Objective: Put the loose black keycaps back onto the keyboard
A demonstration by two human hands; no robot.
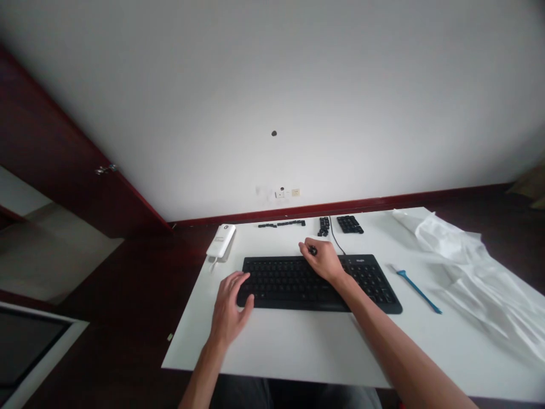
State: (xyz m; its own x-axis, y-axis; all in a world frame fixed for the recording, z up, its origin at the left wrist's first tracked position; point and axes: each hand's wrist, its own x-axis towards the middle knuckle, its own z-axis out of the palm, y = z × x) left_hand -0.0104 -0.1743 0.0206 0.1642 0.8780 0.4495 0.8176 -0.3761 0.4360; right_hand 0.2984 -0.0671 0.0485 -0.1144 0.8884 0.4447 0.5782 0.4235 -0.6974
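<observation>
Keyboard (315, 287), black, lies flat on a white counter (264, 346), long side facing the person. Left forearm (204, 369) and right forearm (383, 335) reach in from the bottom of the view. Left hand (230, 307) sits at the keyboard's left end, palm down, fingers spread and slightly curved, fingertips (243, 276) on or just above the keys; can't tell if they press anything. Right hand (321, 260) is over the keyboard's top edge, right of middle, wrist angled, forearm crossing in from lower right. Its thumb and fingers pinch a small black keycap (313, 250), held just above that top edge, mostly hidden by the fingers.

More black keycaps lie loose beyond the keyboard, well past the hands: a thin row (281, 224) near the far counter edge, a small cluster (323, 226) just ahead of the right hand, and a tight block (349, 224) to its right. Black cable (336, 240) runs from the keyboard's top edge toward the far edge, passing between cluster and block. White device (221, 240) with a short cord lies left of the keyboard, near the left hand but not touching it. Blue brush (415, 291) lies right of the keyboard, well apart from both hands. Crumpled white plastic sheet (451, 250) covers the counter's right side.
</observation>
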